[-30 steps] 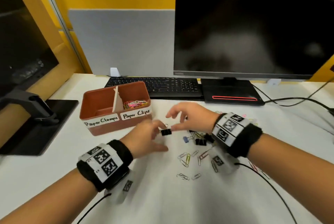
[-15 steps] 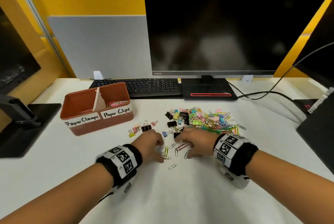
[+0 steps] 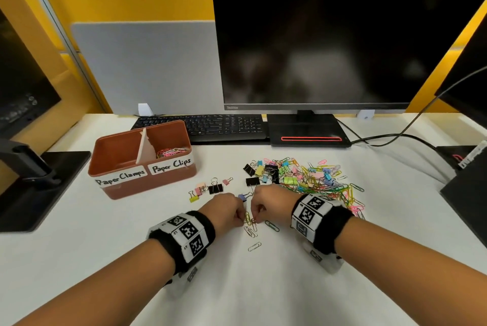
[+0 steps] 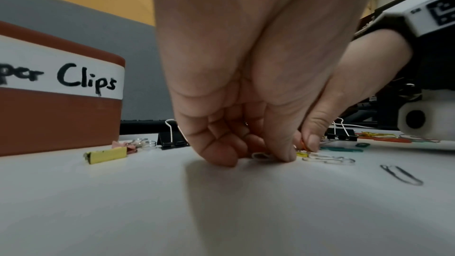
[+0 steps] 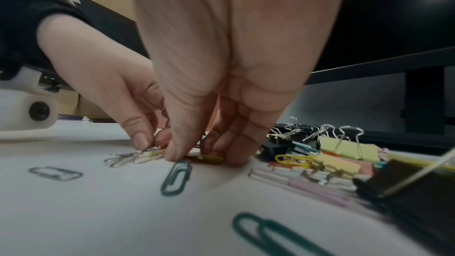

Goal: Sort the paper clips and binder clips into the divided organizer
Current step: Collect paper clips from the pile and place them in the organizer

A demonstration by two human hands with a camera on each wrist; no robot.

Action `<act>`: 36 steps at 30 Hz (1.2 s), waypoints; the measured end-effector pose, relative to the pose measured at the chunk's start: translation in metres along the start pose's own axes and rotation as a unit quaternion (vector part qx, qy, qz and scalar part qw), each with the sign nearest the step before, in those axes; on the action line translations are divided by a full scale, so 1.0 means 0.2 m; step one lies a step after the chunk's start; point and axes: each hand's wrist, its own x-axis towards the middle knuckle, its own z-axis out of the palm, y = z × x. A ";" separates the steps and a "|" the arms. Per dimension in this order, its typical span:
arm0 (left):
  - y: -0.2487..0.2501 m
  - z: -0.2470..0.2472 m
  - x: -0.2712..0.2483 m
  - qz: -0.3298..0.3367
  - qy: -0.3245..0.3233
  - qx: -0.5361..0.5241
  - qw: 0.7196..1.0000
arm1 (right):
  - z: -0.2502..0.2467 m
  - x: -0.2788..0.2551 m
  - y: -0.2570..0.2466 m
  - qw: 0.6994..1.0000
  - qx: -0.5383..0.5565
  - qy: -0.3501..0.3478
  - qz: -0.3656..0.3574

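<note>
Two hands down mid-desk (image 3: 263,286). Organizer (image 3: 113,157) toward left edge, paper clips in right compartment. Mixed clip pile (image 3: 297,177) toward right. Left hand (image 3: 224,211) and right hand (image 3: 271,202) fingertips pinching small paper clip cluster (image 3: 250,220) between them.
</note>
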 end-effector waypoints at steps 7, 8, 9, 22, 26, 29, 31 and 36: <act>-0.02 0.03 -0.01 0.006 0.002 -0.005 1.000 | 0.01 -0.02 -0.01 0.999 0.047 0.015 0.018; -0.03 0.03 -0.01 0.010 -0.001 -0.009 1.000 | 0.01 -0.02 -0.01 0.998 0.052 0.014 0.019; -0.04 0.02 -0.02 0.019 -0.003 -0.013 1.000 | 0.01 -0.03 -0.01 0.998 0.053 0.011 0.016; 0.01 -0.01 0.01 0.108 -0.050 -0.026 0.993 | -0.04 -0.29 0.25 0.996 0.027 0.003 0.084; 0.04 0.00 0.05 0.107 -0.029 -0.001 0.994 | 0.04 -0.27 0.23 0.997 0.024 0.019 0.073; 0.06 0.01 0.07 0.107 -0.017 0.008 0.994 | 0.01 -0.23 0.22 0.997 0.031 0.013 0.069; 0.07 0.01 0.08 0.105 -0.014 0.008 0.994 | 0.00 -0.20 0.21 0.997 0.033 0.009 0.066; 0.07 0.01 0.08 0.111 -0.014 0.003 0.994 | 0.00 -0.17 0.21 0.996 0.046 0.010 0.072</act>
